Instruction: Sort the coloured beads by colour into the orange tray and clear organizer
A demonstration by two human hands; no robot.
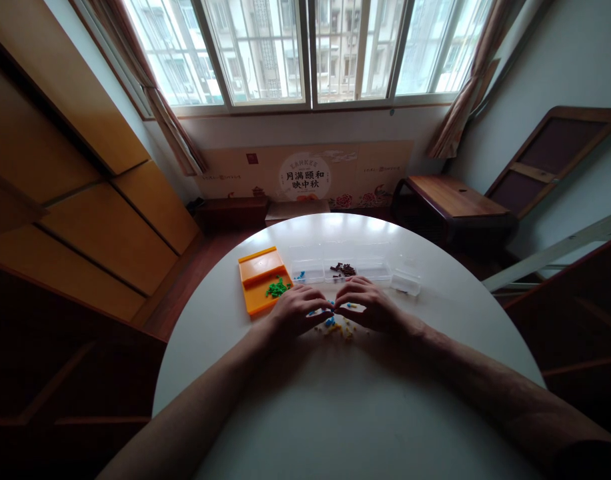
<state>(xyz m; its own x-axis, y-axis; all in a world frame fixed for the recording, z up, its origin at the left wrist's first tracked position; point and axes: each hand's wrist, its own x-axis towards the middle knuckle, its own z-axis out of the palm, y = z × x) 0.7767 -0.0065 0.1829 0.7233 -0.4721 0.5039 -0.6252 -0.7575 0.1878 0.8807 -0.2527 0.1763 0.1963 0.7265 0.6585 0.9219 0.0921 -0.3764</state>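
My left hand (300, 308) and my right hand (368, 303) meet fingertip to fingertip over the white round table (305, 407). The fingers of each are bent inward in a pinch, and whatever lies between the tips is too small to make out. Small blue pieces (330, 322) lie under and between the hands. Just nearer to me, small yellow pieces (346, 331) are scattered on the tabletop. Beside my left hand, a pile of small green pieces (277, 287) rests on an orange tray (255, 305).
Behind the hands stands a clear plastic compartment box (380, 270), with dark brown pieces (343, 270) in one section and a few blue ones (299, 275) in another. A smaller clear container (405, 283) sits to its right. A wooden stool-like table (458, 195) stands beyond, by the wall.
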